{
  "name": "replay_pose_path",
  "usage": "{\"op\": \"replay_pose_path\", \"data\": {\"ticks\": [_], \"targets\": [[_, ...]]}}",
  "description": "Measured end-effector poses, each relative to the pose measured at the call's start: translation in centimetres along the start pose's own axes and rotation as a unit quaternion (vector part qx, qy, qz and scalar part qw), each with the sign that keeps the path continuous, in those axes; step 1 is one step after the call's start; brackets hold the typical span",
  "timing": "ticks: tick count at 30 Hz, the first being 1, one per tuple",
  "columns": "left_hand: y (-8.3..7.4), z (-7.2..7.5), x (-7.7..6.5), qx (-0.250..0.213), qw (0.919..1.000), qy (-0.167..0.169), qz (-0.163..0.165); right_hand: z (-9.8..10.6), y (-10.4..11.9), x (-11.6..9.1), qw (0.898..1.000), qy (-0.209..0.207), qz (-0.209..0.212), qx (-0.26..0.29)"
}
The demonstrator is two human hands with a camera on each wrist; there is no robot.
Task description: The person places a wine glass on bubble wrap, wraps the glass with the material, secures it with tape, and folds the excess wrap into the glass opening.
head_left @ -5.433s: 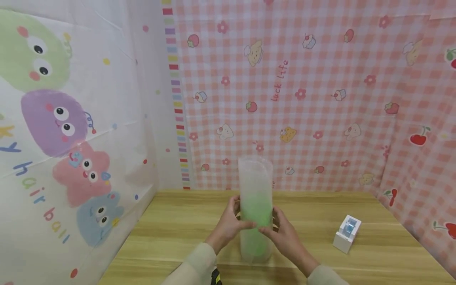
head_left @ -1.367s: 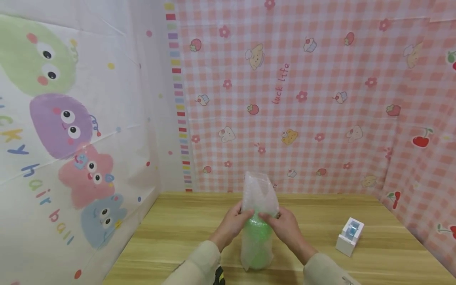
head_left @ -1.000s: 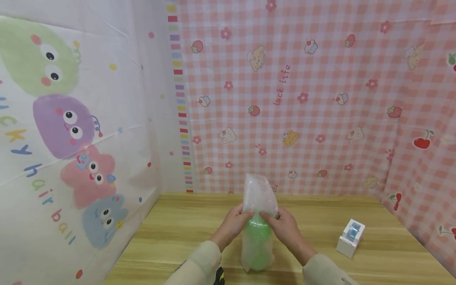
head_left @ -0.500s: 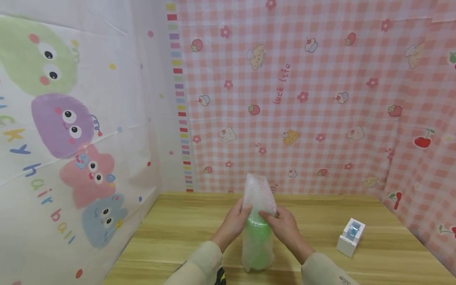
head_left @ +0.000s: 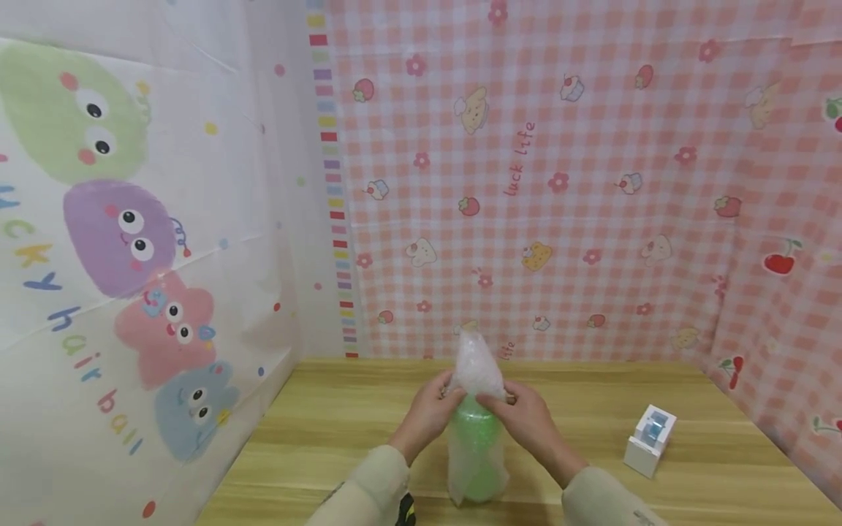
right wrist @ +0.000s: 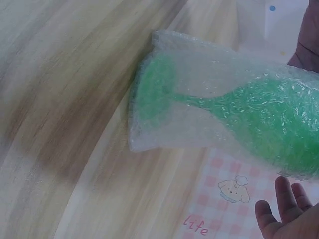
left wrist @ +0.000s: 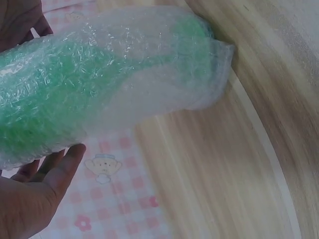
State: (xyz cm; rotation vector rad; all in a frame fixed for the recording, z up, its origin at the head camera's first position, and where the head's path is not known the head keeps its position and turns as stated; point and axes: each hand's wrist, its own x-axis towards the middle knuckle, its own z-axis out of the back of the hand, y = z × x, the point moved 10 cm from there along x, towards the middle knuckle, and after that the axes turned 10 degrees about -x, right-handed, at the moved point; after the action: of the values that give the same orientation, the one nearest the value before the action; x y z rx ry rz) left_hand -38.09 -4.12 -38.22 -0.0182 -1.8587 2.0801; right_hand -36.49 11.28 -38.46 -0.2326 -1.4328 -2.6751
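A green stemmed glass stands upright on the table, wrapped in clear bubble wrap. Its round foot and thin stem show through the wrap in the right wrist view. My left hand grips the wrap from the left near the glass's top, thumb in front. From the other side my right hand holds it at the same height, its thumb close to the left one. Above the thumbs the wrap's loose end narrows to a rounded tip. Most fingers are hidden behind the wrap in the head view.
A small white dispenser with a bluish roll, like a tape dispenser, sits on the wooden table to the right. A pink checked cloth hangs behind, and a white printed sheet on the left.
Both hands were lower on a tall, wide wrap 5.4 seconds ago and now sit near the glass's top. Over the last second the wrap's upper end has been squeezed narrower, into a tip.
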Motion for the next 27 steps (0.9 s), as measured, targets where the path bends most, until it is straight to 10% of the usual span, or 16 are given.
{"op": "replay_pose_path", "data": {"ticks": [12,27], "targets": [[1.0,-0.7,-0.3,-0.025,0.9990,0.030,0.021,0.9,0.6,-0.1,0.997,-0.038,0.019,-0.061],[-1.4,0.4,0.2,0.018,0.9981,-0.048,-0.034,0.4,0.4,0.0,0.997,-0.028,-0.009,-0.072]]}}
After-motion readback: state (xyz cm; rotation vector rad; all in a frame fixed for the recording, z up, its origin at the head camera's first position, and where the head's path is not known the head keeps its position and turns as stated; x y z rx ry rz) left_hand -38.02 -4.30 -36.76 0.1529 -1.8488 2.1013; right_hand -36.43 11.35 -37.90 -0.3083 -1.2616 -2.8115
